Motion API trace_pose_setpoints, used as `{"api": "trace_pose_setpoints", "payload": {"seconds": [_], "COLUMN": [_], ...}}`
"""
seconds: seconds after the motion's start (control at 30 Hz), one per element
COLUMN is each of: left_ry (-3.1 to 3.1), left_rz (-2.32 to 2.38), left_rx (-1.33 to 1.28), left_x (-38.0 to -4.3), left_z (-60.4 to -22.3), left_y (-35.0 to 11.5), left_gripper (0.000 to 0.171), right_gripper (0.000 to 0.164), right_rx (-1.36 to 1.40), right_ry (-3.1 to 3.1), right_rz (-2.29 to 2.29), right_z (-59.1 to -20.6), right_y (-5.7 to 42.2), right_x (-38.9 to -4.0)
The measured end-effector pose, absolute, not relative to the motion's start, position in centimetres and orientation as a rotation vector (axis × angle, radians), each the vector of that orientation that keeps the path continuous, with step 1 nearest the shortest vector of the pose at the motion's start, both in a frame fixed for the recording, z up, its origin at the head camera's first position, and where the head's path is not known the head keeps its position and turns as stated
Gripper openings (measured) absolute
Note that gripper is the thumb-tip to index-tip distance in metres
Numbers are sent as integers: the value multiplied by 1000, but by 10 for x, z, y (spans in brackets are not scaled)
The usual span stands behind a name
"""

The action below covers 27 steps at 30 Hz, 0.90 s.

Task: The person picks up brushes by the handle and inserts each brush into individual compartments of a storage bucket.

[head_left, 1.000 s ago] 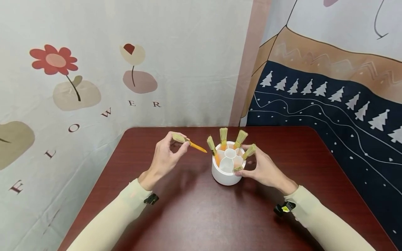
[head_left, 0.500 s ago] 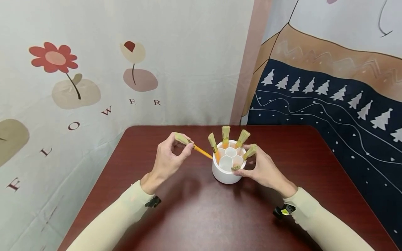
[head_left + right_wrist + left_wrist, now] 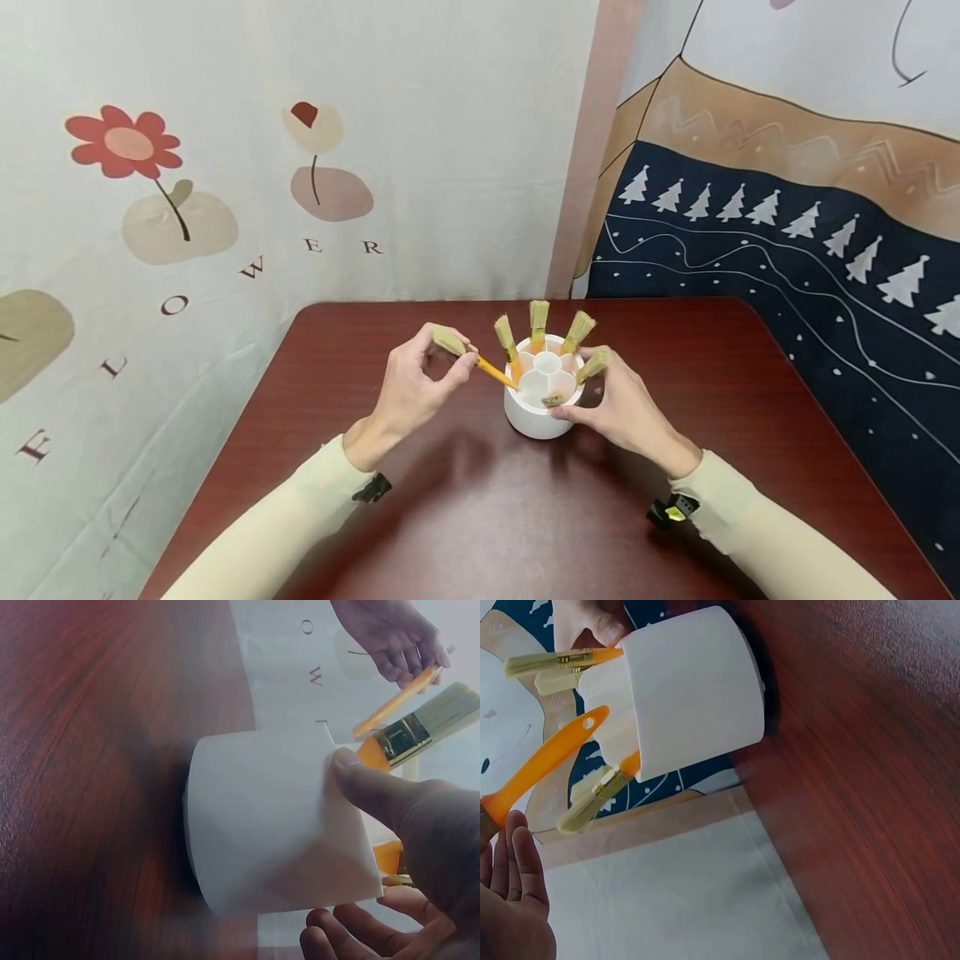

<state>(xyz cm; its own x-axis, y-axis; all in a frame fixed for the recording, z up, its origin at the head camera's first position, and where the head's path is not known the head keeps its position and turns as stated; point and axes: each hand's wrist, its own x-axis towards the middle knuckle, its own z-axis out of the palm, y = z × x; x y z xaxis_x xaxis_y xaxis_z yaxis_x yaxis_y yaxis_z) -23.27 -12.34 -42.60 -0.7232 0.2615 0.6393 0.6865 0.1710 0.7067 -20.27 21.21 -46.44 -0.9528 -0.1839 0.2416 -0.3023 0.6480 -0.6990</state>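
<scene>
My left hand pinches a paintbrush near its bristle end, and the orange handle points down to the right. In the head view the handle's tip overlaps the left front rim of a white round brush holder. The left wrist view shows the holed handle end by the holder's mouth; touching or not, I cannot tell. My right hand grips the holder's right side, thumb at the rim and fingers around the far side. Several brushes stand bristles up in its petal-shaped compartments.
The holder stands on a dark red wooden table, near its back edge. Behind the table hang a pale curtain with printed flowers and a dark blue cloth with white trees.
My left hand has moved right with the paintbrush, bringing the handle's tip from left of the holder to over its rim. The right hand keeps its grip on the holder.
</scene>
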Motion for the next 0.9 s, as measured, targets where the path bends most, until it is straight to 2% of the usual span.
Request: {"api": "trace_pose_setpoints", "payload": {"seconds": [0.3, 0.9], "left_ry": [-2110, -2226], "left_rz": [-1541, -1511], "left_rx": [-985, -993], "left_x": [-228, -224], "left_z": [-432, -445], "left_y": [-116, -97], "left_gripper": [19, 24], "right_gripper": [85, 79], "right_rx": [339, 308], "right_ry": [-2729, -2708], "right_rz": [1141, 1088], "right_z": [-463, -465], "right_y": [205, 199], "right_x": [-196, -191]}}
